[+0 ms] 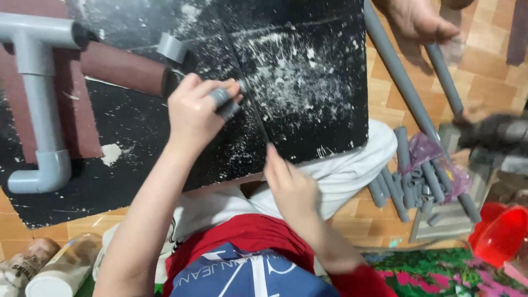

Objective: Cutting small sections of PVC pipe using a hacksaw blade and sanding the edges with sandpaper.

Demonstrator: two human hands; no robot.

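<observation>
Nearest the camera, the right hand (291, 190) rests on the lower edge of the black board (308, 71), fingers loosely extended, holding nothing. Further out, the left hand (192, 113) is closed around a short grey pipe piece (224, 103), held over the middle of the dusty board. Left of it lies a grey pipe assembly (38, 93) with elbow. At right, cut pipe pieces (410, 176) lie heaped on the floor. Far top right, another person's hand (421, 19) touches long pipes (407, 88).
</observation>
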